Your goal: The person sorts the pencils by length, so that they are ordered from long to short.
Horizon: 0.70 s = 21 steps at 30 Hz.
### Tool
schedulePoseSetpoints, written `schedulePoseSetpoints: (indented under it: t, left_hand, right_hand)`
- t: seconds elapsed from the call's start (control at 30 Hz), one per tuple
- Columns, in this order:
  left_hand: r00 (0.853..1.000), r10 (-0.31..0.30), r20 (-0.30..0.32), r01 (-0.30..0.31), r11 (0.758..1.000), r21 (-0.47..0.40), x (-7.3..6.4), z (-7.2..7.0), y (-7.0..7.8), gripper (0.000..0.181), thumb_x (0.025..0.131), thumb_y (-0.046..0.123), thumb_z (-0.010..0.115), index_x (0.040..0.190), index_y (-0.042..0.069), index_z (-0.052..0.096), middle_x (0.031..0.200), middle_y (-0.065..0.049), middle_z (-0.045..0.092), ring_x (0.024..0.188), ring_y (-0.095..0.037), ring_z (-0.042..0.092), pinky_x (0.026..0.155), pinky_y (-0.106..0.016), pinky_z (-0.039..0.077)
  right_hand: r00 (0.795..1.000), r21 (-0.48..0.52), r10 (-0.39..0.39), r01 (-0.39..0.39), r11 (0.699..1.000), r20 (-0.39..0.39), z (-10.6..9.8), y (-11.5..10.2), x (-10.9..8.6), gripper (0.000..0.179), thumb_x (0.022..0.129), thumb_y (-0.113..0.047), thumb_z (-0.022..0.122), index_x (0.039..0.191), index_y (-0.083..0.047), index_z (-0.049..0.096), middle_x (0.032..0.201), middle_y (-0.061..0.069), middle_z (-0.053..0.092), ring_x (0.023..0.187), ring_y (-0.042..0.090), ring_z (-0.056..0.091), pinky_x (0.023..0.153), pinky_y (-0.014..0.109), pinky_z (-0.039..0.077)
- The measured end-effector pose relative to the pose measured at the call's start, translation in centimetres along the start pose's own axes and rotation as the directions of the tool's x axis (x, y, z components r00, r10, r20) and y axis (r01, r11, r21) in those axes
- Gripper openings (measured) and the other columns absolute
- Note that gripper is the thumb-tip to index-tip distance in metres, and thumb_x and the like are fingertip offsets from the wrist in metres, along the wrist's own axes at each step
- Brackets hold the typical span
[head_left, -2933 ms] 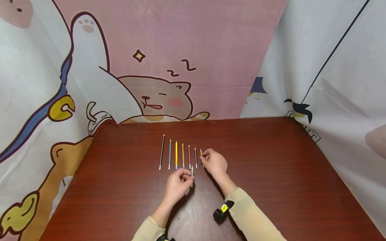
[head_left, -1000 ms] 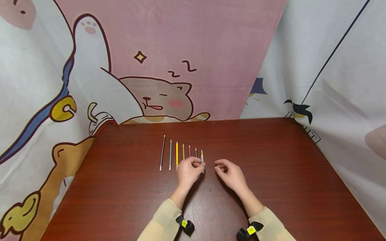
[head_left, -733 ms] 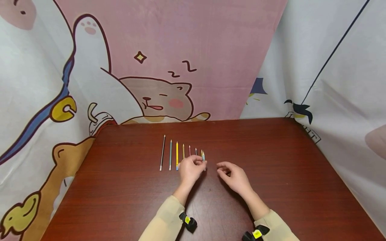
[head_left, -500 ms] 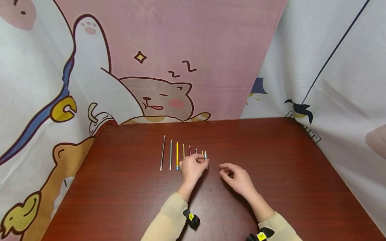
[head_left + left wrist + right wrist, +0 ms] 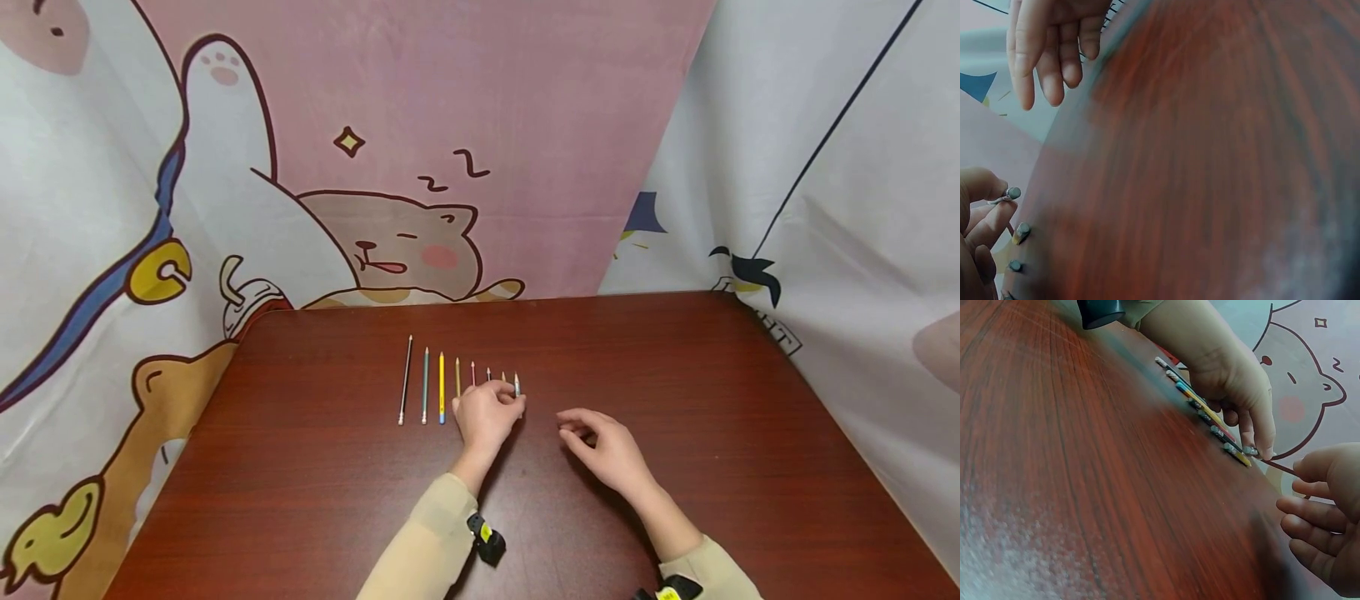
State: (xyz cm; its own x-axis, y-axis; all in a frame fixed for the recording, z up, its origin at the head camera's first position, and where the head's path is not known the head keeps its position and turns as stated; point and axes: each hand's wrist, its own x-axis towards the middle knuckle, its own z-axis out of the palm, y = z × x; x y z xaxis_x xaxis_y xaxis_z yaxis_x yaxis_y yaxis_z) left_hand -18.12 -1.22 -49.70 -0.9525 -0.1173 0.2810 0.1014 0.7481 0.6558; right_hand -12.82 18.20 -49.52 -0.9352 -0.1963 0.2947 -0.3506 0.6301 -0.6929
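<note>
My left grip (image 5: 487, 414) pinches a short pencil (image 5: 517, 385) at the right end of the pencil row (image 5: 441, 392), low over the bench (image 5: 720, 467). My right grip (image 5: 607, 442) rests just right of it, fingers loosely curled, holding nothing.

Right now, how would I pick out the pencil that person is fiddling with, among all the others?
Find the dark red table and the row of pencils lying side by side on it, longest at the left. The short grey-tipped pencil is at the row's right end, pinched by the left hand; it is the shortest.
</note>
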Motion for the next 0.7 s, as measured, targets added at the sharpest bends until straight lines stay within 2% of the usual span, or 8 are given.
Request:
schedulePoseSetpoints:
  t: [0.27, 0.43, 0.7]
  left_hand:
    - [0.999, 0.034, -0.018, -0.034, 0.999, 0.021, -0.1, 0.5, 0.5, 0.014, 0.075, 0.030, 0.082, 0.082, 0.020, 0.077, 0.066, 0.015, 0.068, 0.075, -0.015, 0.061, 0.080, -0.042, 0.036]
    - [0.998, 0.047, -0.036, -0.046, 0.999, 0.029, -0.1, 1.2, 0.2, 0.014, 0.074, 0.030, 0.083, 0.082, 0.020, 0.077, 0.065, 0.015, 0.068, 0.076, -0.015, 0.062, 0.080, -0.042, 0.037]
    - [0.984, 0.149, -0.095, -0.140, 0.985, 0.097, 0.0, 1.7, 0.0, 0.013, 0.070, 0.026, 0.084, 0.080, 0.019, 0.079, 0.063, 0.012, 0.067, 0.071, -0.016, 0.059, 0.072, -0.040, 0.035]
  right_hand:
    - [1.000, 0.005, -0.007, 0.007, 1.000, -0.016, -0.2, 0.1, -0.1, 0.021, 0.088, -0.007, 0.074, 0.109, -0.006, 0.072, 0.091, -0.005, 0.070, 0.080, 0.012, 0.065, 0.067, 0.030, 0.053]
    - [1.000, 0.012, -0.006, 0.006, 1.000, -0.020, -0.2, 0.1, -0.1, 0.021, 0.088, -0.007, 0.074, 0.109, -0.006, 0.072, 0.090, -0.005, 0.070, 0.080, 0.011, 0.065, 0.067, 0.030, 0.053]
    - [1.000, 0.004, -0.013, 0.013, 1.000, -0.026, -0.1, 0.2, -0.1, 0.021, 0.088, -0.007, 0.074, 0.108, -0.007, 0.072, 0.090, -0.006, 0.070, 0.080, 0.011, 0.064, 0.066, 0.030, 0.053]
